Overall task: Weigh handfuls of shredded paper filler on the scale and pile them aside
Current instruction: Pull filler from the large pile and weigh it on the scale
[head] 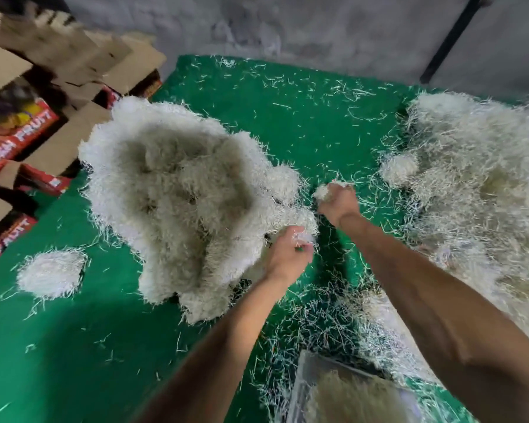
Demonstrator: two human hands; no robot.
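A big mound of white shredded paper [177, 196] lies on the green mat [74, 346] at left centre. My left hand [289, 254] grips a tuft of shreds at the mound's right edge. My right hand [338, 201] is closed round a small clump of shreds, just right of the mound. A second wide heap of shredded paper [477, 190] spreads along the right side. At the bottom edge, a clear-sided tray [306, 389] holds some filler; I cannot tell whether it is the scale.
A small separate pile of shreds [51, 274] sits at the left. Cardboard fruit boxes [31, 129] are stacked beyond the mat's left edge. A grey wall [272, 29] and a dark pole [452, 38] stand behind. Loose strands litter the mat.
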